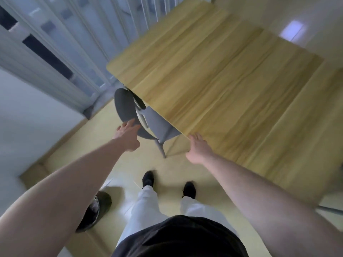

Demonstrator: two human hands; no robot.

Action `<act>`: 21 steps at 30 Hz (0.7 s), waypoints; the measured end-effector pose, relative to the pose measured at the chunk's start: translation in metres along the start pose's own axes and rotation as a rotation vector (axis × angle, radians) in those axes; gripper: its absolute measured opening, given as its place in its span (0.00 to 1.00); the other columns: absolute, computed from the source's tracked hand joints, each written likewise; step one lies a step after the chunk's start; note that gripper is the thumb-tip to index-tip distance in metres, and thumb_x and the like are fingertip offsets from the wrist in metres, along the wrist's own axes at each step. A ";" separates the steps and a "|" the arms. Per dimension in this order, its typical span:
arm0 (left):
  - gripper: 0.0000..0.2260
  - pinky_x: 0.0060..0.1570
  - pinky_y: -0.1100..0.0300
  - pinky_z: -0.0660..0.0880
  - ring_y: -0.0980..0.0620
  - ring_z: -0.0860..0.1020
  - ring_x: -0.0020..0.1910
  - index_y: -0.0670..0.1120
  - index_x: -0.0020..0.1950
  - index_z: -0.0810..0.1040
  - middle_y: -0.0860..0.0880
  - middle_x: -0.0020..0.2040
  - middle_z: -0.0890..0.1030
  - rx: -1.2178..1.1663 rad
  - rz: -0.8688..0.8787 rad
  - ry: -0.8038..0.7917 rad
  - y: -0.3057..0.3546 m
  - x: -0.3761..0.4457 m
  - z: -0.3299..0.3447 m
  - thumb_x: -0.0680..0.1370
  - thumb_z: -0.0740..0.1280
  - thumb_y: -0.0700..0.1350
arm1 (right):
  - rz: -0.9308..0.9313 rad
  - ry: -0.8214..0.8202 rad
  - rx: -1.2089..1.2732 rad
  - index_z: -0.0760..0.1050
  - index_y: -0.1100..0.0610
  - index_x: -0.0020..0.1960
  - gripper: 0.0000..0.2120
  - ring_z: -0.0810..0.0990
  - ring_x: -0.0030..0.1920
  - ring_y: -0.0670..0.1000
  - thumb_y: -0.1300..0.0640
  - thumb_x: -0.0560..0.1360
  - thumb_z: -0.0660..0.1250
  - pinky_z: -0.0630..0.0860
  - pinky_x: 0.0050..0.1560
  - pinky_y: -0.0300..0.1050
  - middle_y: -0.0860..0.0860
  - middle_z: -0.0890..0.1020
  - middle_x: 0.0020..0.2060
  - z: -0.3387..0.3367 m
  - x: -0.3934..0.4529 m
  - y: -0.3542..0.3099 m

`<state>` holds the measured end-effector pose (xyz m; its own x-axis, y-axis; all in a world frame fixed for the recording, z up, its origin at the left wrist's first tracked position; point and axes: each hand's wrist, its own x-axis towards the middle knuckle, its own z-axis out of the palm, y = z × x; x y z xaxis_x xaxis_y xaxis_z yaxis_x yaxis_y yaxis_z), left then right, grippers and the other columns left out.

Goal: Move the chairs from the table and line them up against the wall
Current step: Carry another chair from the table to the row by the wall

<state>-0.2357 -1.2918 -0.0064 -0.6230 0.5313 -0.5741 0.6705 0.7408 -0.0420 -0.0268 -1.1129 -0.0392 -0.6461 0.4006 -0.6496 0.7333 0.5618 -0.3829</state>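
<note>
A grey chair is tucked under the near left edge of the wooden table; its curved dark backrest sticks out toward me and most of its seat is hidden by the tabletop. My left hand is stretched out with fingers apart, its fingertips at the lower rim of the backrest. My right hand hovers open at the table's near corner, just right of the chair's leg. Neither hand holds anything.
A white wall with a wooden skirting runs along the left, and pale curtains hang behind the table. A dark bin stands on the floor by my left foot. Another grey chair part shows at the right edge.
</note>
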 end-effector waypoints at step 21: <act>0.15 0.52 0.56 0.77 0.48 0.80 0.54 0.51 0.54 0.80 0.52 0.53 0.82 0.632 0.557 -0.088 -0.103 0.178 0.002 0.73 0.65 0.35 | 0.469 0.055 0.609 0.55 0.53 0.80 0.34 0.81 0.56 0.57 0.56 0.77 0.61 0.78 0.46 0.46 0.56 0.67 0.73 0.096 0.043 -0.097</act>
<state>-0.4152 -1.2740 -0.1060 -0.1191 0.6969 -0.7072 0.9857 -0.0026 -0.1685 -0.1054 -1.2199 -0.0927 -0.2367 0.5426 -0.8060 0.9099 -0.1670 -0.3796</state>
